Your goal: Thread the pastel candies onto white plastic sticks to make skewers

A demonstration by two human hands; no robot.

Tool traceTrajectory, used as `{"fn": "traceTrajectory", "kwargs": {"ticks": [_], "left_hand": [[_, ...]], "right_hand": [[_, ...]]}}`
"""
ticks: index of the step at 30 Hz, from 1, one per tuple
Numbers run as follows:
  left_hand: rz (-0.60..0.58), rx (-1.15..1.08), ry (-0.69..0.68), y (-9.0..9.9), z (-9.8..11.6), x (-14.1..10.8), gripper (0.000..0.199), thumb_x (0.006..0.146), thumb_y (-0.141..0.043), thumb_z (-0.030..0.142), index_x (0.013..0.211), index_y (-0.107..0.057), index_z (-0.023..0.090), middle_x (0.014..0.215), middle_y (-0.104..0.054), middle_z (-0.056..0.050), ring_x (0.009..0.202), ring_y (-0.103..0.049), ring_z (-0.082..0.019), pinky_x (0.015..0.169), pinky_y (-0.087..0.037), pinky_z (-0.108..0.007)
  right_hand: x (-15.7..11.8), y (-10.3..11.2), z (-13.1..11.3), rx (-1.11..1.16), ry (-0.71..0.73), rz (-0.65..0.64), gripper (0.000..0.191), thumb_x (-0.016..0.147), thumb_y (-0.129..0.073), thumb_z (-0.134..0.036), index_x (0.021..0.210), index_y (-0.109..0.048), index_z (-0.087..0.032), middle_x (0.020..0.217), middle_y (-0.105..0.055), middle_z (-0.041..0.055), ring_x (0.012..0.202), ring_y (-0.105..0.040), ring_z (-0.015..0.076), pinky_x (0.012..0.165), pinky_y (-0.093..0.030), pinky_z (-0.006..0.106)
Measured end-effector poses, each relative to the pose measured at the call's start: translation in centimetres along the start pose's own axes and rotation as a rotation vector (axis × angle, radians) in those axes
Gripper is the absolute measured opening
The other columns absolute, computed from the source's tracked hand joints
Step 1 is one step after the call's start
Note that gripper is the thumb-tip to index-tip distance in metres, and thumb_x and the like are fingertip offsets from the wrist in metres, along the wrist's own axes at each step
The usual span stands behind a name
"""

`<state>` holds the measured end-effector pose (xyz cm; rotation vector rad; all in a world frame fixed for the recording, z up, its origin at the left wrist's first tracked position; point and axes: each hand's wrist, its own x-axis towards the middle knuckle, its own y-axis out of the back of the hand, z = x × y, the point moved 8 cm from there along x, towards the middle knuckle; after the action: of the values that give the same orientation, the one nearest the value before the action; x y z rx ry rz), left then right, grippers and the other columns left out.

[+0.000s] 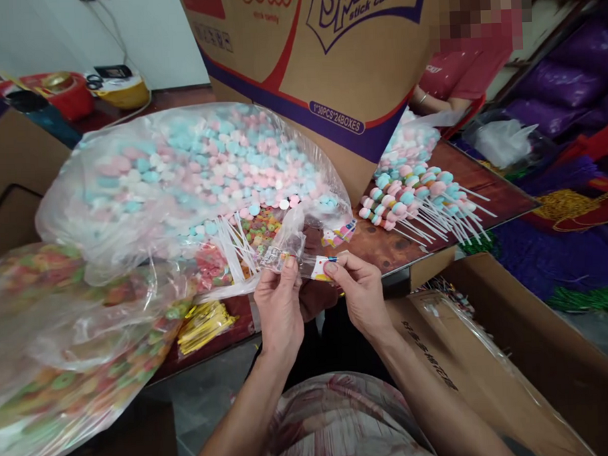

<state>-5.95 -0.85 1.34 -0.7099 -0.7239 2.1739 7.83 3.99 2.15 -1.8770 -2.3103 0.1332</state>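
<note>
In front of my body, my left hand (281, 312) pinches crumpled clear plastic bags (285, 245) between thumb and fingers. My right hand (360, 292) grips a small printed plastic wrapper (321, 267) with coloured marks; whether it joins the plastic in my left hand I cannot tell. Just beyond, another printed wrapper (338, 233) lies on the table. White sticks (235, 247) and ring-shaped gummy candies (259, 229) sit close to my left hand. A large clear bag of pink, blue and white marshmallows (196, 158) lies behind them.
Candy skewers (412, 197) are piled at the right of the table. A tall carton (299, 75) stands behind. Left are a bag of gummy rings (64, 356) and yellow twist ties (205, 326). An open cardboard box (468, 362) stands lower right. A person (458, 76) sits beyond.
</note>
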Motion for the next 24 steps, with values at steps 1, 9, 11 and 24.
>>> {"fn": "traceTrajectory", "kwargs": {"ticks": [1,9,11,24], "left_hand": [[0.008,0.012,-0.017,0.1,0.0,-0.1,0.025,0.061,-0.089,0.026,0.071,-0.068,0.016,0.074,-0.067,0.002,0.066,-0.059,-0.006,0.064,-0.047,-0.018],[-0.014,0.049,-0.034,0.6,0.3,-0.1,0.023,0.071,-0.083,0.034,0.071,-0.067,0.017,0.073,-0.065,0.002,0.066,-0.059,-0.008,0.064,-0.048,-0.019],[-0.006,0.059,-0.038,0.7,0.6,0.0,0.022,0.07,-0.083,0.03,0.07,-0.066,0.016,0.073,-0.065,0.002,0.066,-0.058,-0.007,0.064,-0.048,-0.019],[0.011,0.13,-0.013,-0.5,-0.4,1.6,0.029,0.06,-0.089,0.032,0.075,-0.07,0.017,0.08,-0.07,0.003,0.075,-0.063,-0.009,0.067,-0.053,-0.018]], "right_hand": [[-0.1,0.0,0.1,-0.007,0.001,0.01,0.03,0.084,-0.069,-0.035,0.064,-0.056,-0.018,0.063,-0.047,-0.0041,0.062,-0.041,0.0106,0.06,-0.037,0.023],[-0.2,0.3,-0.2,-0.111,0.029,0.044,0.038,0.09,-0.062,-0.04,0.062,-0.049,-0.018,0.062,-0.039,-0.0043,0.062,-0.034,0.0106,0.057,-0.031,0.024],[-0.1,0.4,-0.2,-0.14,0.032,0.043,0.039,0.091,-0.06,-0.041,0.062,-0.049,-0.018,0.062,-0.038,-0.0046,0.062,-0.034,0.0107,0.057,-0.03,0.024],[1.1,1.6,-0.9,-0.086,0.094,0.116,0.038,0.093,-0.056,-0.038,0.062,-0.043,-0.019,0.063,-0.038,-0.004,0.062,-0.034,0.0113,0.058,-0.031,0.026]]}}
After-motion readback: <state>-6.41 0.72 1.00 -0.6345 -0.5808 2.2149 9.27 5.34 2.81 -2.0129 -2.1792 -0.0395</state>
